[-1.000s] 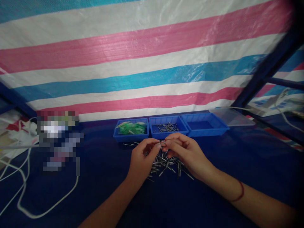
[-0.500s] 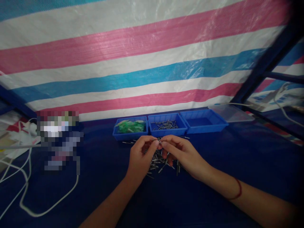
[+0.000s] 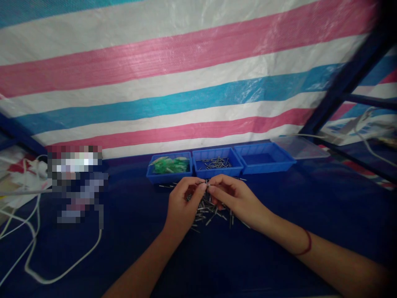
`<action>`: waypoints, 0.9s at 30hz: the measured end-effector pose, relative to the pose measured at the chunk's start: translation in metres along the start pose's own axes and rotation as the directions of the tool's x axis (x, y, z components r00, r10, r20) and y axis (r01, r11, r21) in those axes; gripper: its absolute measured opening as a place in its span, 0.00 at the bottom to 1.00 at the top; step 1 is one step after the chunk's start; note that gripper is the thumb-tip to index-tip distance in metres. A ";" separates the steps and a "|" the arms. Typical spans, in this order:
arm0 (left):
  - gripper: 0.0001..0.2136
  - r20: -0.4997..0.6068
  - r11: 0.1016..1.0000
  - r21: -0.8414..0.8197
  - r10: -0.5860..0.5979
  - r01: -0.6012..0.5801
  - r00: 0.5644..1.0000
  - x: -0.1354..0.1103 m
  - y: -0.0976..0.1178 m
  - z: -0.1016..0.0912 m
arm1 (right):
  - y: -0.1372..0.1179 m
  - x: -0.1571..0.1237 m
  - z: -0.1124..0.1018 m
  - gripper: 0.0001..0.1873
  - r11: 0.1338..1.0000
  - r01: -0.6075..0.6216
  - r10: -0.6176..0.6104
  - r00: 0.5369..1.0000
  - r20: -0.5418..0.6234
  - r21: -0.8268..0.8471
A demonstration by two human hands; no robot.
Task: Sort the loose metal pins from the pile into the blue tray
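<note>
My left hand (image 3: 185, 203) and my right hand (image 3: 235, 197) meet at the fingertips over a pile of thin metal pins (image 3: 203, 213). Between both thumbs and forefingers sits a small metal piece (image 3: 207, 184), mostly covered, so its exact kind cannot be made out. Both hands are closed in a pinch on it. The loose pins, which look like rivets, lie scattered on the dark blue table beneath and around my fingers. Just beyond my hands, a blue bin (image 3: 217, 169) holds more of these pins.
Left of the pin bin stands a blue bin (image 3: 169, 179) with green plastic-wrapped contents; to its right is another blue bin (image 3: 268, 167). A clear lid (image 3: 305, 149) lies at the back right. White cables (image 3: 40, 277) loop across the left side. A striped sheet (image 3: 186, 82) hangs behind.
The fingers of my right hand have curled in closer beneath the pinch. Both hands stay together at nearly the same spot, still pinching the small metal piece.
</note>
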State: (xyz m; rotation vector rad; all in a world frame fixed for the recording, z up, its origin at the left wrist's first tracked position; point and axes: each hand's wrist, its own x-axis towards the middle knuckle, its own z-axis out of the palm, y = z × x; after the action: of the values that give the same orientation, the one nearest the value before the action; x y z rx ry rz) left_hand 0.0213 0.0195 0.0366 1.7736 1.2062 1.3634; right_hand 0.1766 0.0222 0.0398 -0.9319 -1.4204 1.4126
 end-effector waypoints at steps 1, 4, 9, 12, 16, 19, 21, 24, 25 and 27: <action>0.05 -0.002 1.000 0.007 0.002 -0.002 1.000 0.000 0.000 0.000 | 0.000 0.000 -0.001 0.14 1.000 0.012 -0.012 1.000 -0.013 -0.008; 0.05 -0.002 1.000 0.019 -0.007 0.007 1.000 0.000 -0.001 0.000 | -0.003 0.000 -0.003 0.13 0.999 0.047 -0.048 0.998 -0.051 -0.020; 0.05 0.006 1.000 0.026 -0.015 0.015 1.000 0.000 -0.003 0.001 | -0.007 -0.002 -0.005 0.11 0.995 0.096 -0.097 0.991 -0.087 -0.019; 0.05 0.027 1.000 0.029 -0.010 0.009 1.000 0.000 -0.004 0.002 | -0.008 -0.004 -0.005 0.10 0.990 0.134 -0.139 0.985 -0.101 -0.050; 0.07 0.174 0.996 0.093 -0.009 -0.007 0.985 0.000 -0.001 0.001 | -0.009 -0.006 -0.004 0.09 0.971 0.199 -0.215 0.969 -0.119 -0.134; 0.09 0.281 0.966 0.244 0.010 -0.081 0.960 0.003 0.004 -0.004 | -0.015 -0.002 -0.015 0.08 0.929 0.267 -0.308 0.941 -0.138 -0.255; 0.13 0.309 0.914 0.379 0.021 -0.143 0.951 0.009 0.007 -0.013 | -0.022 0.003 -0.033 0.08 0.859 0.307 -0.413 0.888 -0.202 -0.410; 0.10 0.316 0.799 0.568 0.009 -0.197 0.949 0.020 0.009 -0.035 | -0.030 0.015 -0.071 0.08 0.639 0.232 -0.602 0.745 -0.289 -0.733; 0.10 0.301 0.758 0.624 -0.009 -0.190 0.954 0.024 0.007 -0.044 | -0.030 0.019 -0.084 0.08 0.551 0.166 -0.634 0.720 -0.281 -0.818; 0.12 0.276 0.674 0.725 -0.095 -0.142 0.957 0.031 0.003 -0.062 | -0.025 0.026 -0.107 0.08 0.366 0.043 -0.647 0.730 -0.221 -0.929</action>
State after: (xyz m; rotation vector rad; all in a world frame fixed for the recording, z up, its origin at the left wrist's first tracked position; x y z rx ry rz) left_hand -0.0353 0.0416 0.0704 2.4324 1.7101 0.5632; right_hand 0.2717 0.0790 0.0613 -1.3912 -1.7127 -0.1619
